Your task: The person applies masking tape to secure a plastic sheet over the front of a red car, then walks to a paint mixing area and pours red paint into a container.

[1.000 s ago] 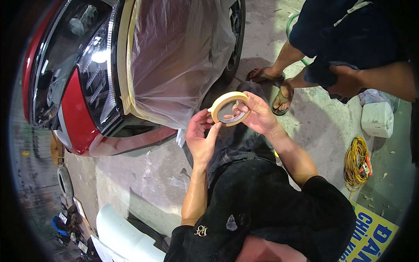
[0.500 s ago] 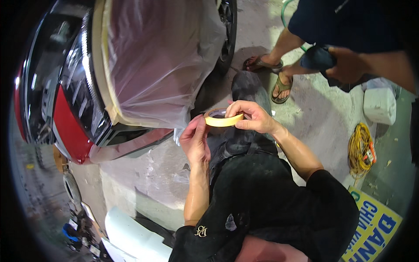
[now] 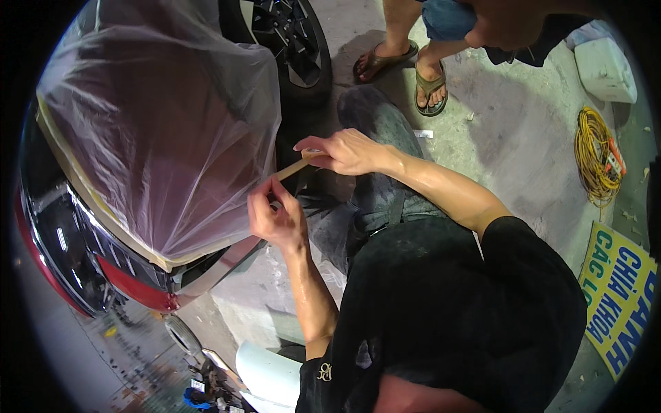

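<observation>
A short strip of yellowish masking tape (image 3: 292, 168) stretches between my hands, beside the car's plastic-covered side. Its lower end is pinched between the fingertips of my left hand (image 3: 279, 215). My right hand (image 3: 352, 152) is closed on the tape roll, of which little shows behind the fingers. Clear plastic sheeting (image 3: 172, 131) drapes the car body, edged with a band of masking tape (image 3: 89, 189). Below that edge are the red tail light (image 3: 138, 286) and dark, glossy bodywork.
A black car wheel (image 3: 296, 51) stands just beyond my hands. Another person's sandalled foot (image 3: 430, 86) is on the concrete floor at the far side. To the right lie a coiled yellow cord (image 3: 595, 155), a white container (image 3: 606, 69) and a yellow sign (image 3: 620, 296). A white panel (image 3: 268, 375) lies lower left.
The tape roll has turned in my right hand, and a strip now spans between my hands. Both hands have shifted left in view. The view has swung, bringing more of the wheel into sight.
</observation>
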Available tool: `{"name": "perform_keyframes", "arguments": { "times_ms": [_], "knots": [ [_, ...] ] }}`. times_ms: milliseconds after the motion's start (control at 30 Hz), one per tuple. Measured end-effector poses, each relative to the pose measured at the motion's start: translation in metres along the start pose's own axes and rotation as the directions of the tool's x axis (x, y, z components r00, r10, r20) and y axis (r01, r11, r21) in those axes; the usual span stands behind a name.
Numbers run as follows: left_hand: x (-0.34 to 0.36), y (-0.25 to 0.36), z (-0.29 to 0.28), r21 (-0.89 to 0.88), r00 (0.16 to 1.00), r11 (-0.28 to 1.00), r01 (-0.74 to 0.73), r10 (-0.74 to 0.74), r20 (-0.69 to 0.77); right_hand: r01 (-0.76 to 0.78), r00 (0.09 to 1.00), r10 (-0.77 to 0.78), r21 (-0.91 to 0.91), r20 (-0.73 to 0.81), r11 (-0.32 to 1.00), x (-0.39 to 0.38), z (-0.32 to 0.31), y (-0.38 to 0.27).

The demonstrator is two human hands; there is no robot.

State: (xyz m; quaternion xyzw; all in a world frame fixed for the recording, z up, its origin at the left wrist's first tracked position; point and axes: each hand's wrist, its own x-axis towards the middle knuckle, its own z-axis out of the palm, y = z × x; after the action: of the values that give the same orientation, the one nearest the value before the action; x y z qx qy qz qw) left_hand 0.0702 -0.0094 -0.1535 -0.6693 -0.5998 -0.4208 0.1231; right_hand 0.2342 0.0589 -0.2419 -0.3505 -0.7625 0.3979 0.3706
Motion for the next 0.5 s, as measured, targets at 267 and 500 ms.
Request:
{"name": "perform_keyframes", "arguments": {
  "times_ms": [267,500],
  "knots": [
    [0.026,-0.001,0.011,0.079,0.985,0.991,-0.110,0.098,0.138,-0.215,0.975,0.192,0.276,0.110,0.937,0.012,0.007,0.019],
    [-0.007,-0.003,0.010,-0.433,0.725,0.582,0.688,-0.535,0.433,-0.247,0.966,0.151,0.579,0.210,0.777,-0.054,-0.037,-0.022]
  ]
}}
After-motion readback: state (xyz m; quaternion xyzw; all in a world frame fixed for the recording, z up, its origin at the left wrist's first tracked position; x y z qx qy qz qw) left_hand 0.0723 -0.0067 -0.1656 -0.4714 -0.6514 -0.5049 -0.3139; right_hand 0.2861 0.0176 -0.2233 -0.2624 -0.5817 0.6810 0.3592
